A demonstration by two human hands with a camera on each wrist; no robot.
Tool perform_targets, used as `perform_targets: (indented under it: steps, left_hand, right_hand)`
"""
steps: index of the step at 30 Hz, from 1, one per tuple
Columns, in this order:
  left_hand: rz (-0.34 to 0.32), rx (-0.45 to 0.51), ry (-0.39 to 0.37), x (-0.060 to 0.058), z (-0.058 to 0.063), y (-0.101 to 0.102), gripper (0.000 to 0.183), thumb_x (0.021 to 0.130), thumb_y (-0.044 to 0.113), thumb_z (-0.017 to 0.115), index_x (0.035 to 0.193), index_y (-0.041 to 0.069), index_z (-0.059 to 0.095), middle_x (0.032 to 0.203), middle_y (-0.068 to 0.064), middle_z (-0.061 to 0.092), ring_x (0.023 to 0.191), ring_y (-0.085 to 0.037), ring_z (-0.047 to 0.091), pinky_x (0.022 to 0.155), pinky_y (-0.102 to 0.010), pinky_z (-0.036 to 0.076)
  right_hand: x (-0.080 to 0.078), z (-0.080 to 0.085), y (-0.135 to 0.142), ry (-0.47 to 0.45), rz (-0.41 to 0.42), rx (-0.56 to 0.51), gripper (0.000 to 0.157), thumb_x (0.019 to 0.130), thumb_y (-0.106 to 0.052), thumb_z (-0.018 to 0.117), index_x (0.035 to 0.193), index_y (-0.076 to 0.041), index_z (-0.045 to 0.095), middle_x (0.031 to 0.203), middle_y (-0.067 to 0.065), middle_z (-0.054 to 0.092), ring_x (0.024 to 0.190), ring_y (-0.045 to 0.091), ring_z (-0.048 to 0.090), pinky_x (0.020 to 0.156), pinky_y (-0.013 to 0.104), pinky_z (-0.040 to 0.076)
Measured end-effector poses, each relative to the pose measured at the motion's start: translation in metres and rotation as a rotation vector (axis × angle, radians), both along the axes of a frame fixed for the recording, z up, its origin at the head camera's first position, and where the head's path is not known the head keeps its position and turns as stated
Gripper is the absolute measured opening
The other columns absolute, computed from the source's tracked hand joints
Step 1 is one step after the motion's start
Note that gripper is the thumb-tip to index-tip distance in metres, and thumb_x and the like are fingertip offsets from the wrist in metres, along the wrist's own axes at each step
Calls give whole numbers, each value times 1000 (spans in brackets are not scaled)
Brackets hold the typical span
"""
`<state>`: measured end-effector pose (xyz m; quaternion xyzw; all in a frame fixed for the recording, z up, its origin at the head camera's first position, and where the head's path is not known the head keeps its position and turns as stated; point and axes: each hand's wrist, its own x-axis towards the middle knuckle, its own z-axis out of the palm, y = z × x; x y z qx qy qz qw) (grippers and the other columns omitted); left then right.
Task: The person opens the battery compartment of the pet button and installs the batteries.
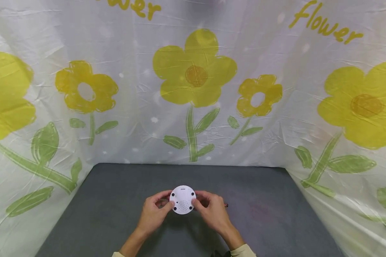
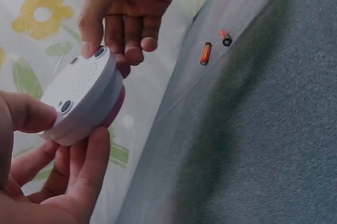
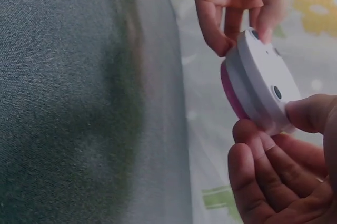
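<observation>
Both hands hold a round white device point(image 1: 182, 200) above the table, its underside facing up. That face has dark round feet, a cluster of small holes and a small slot near the far edge. A pink band point(image 2: 115, 109) runs round its lower side. The left hand point(image 1: 154, 210) pinches the left rim between thumb and fingers. On the right rim the right hand point(image 1: 212, 210) does the same, thumb on top. Two orange-and-black batteries, one battery point(image 2: 206, 54) and another battery point(image 2: 225, 38), lie on the table beyond the hands in the left wrist view.
A dark grey table point(image 1: 122, 185) spreads under the hands. White curtains point(image 1: 132, 107) printed with yellow flowers enclose its back and both sides. Just right of the right hand, the end of a battery point(image 1: 226, 205) shows in the head view.
</observation>
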<state>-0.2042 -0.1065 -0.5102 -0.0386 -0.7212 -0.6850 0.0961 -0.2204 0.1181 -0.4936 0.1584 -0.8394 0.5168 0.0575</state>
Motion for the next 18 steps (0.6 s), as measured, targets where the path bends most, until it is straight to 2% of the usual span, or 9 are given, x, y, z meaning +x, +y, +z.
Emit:
perform_targets:
  steps: [4, 7, 13, 18]
  left_hand:
    - [-43, 90, -110, 0, -7, 0, 35, 93, -6, 75, 127, -12, 72, 112, -22, 74, 87, -16, 76, 75, -30, 69]
    - [-67, 121, -176, -1, -15, 0, 35, 94, -5, 73, 128, -16, 69, 113, -23, 75, 89, -17, 76, 77, -36, 70]
    - [-87, 83, -258, -4, -29, -2, 35, 95, -4, 72, 125, -21, 68, 108, -22, 78, 90, -21, 76, 75, -37, 70]
    - [-107, 32, -297, -5, -33, -1, 36, 93, -4, 70, 124, -22, 66, 103, -20, 78, 87, -22, 77, 74, -36, 70]
  right_hand:
    - [-1, -6, 0, -65, 21, -2, 26, 98, -14, 77, 120, -2, 80, 89, 4, 82, 73, 16, 78, 65, 21, 63]
    - [-1, -12, 0, -103, 30, 15, 27, 97, -15, 76, 119, 1, 79, 86, 4, 81, 69, 11, 75, 61, 20, 60]
    - [1, -25, -1, -179, 41, 20, 31, 96, -14, 76, 119, 7, 77, 79, 4, 79, 62, 8, 70, 55, 20, 56]
    - [2, -33, -1, -234, 41, 2, 30, 96, -13, 76, 118, 8, 76, 78, 7, 78, 61, 10, 71, 53, 21, 56]
